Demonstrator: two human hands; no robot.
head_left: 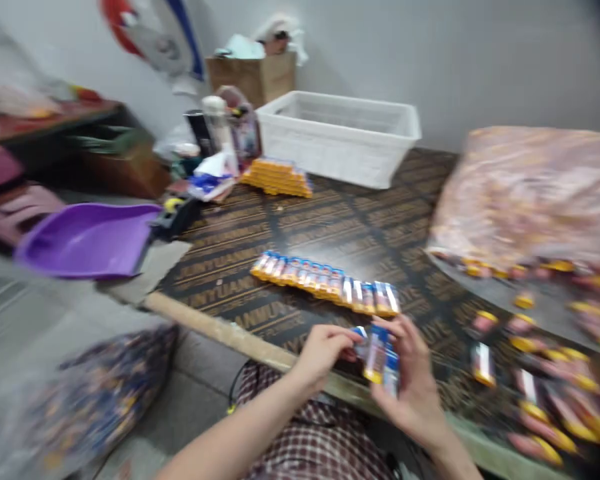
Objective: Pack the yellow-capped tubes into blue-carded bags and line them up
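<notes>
Bare forearms reach up from the bottom edge over a brown-and-white checked cloth (305,440), its weave softly creased. The left hand (357,339) has its thumb and index finger pinched together on a small blue-ended tube (361,341), mostly hidden by the fingers. The right hand (386,357) is curled, its thumb and fingers closed around two glossy cylindrical tubes (377,355) side by side — smooth and blue at the top, with yellow showing at the lower end of the nearer one.

Just beyond the fingers, a slightly slanting row of matching tubes (320,279) sits close-packed on the worktop (230,247), blue ends away from the person, yellow ends nearer. That worktop is a dark, slick board printed with tan lettering, with a pale, worn edge. To the right lie loose tubes (555,393), scattered at odd angles, beside a crinkled, translucent plastic bag (535,193) with a pinkish sheen.

Farther back, a stepped stack of orange-yellow pieces (277,178) rests beside a white plastic basket (340,140) — rectangular, with a rolled rim. A brown paper bag (253,77) is behind. To the left are a shallow purple dustpan (93,240), smooth and curved, and, lower down, a filmy clear bag (105,393) of small blue and yellow pieces, blurred.
</notes>
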